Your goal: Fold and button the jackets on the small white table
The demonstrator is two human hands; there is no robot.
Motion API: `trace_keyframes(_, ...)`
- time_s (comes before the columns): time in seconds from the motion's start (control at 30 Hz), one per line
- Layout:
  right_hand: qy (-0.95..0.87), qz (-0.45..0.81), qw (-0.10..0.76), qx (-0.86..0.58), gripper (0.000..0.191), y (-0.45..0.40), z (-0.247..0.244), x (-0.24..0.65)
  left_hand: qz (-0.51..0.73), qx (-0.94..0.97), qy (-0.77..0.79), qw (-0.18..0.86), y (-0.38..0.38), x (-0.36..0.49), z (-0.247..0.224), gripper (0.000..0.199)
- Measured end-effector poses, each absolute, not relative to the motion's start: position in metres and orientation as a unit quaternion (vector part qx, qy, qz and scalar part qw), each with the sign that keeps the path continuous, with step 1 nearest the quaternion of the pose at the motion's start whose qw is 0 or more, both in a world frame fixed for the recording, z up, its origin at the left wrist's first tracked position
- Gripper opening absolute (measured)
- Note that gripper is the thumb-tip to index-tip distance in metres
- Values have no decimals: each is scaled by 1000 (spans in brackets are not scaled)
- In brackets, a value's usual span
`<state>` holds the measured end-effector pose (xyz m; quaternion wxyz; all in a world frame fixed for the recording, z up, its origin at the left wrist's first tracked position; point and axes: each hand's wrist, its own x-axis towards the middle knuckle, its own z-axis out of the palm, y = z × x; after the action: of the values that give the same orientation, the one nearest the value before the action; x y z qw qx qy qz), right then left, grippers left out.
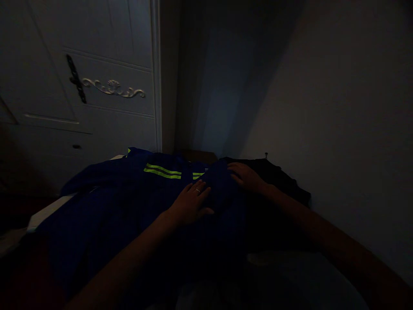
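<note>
A blue jacket [129,206] with yellow-green stripes lies spread in front of me, its right part folded over so that it partly covers a stripe. My left hand [190,202], with a ring on one finger, rests flat on the jacket's middle, fingers stretched out and apart. At the upper right of the folded part, my right hand [247,175] touches the cloth with its fingers extended. A black cloth or garment [277,172] lies just beyond and beside my right hand. Deep shadow hides the jacket's lower part.
A white edge of the supporting surface [51,211] shows at the left under the jacket. Behind stands a pale door [119,51] with a dark handle [76,79] and scroll ornament. A plain wall [338,107] rises at the right. The room is very dim.
</note>
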<state>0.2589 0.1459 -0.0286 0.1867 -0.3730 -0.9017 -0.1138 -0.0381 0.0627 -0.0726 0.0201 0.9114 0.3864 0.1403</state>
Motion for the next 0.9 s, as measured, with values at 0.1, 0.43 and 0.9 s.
trace_keyframes(0.1, -921, -120, 144, -341, 47, 170, -40, 222, 111, 905, 407, 48, 77, -28, -110, 81)
trace_keyframes(0.43, -835, -22, -51, -547, 65, 216, -104, 281, 146, 895, 402, 124, 60, -55, -123, 65)
trace_keyframes(0.9, -839, -13, -44, -542, 70, 232, -115, 287, 116, 801, 587, 19, -73, -119, -111, 48)
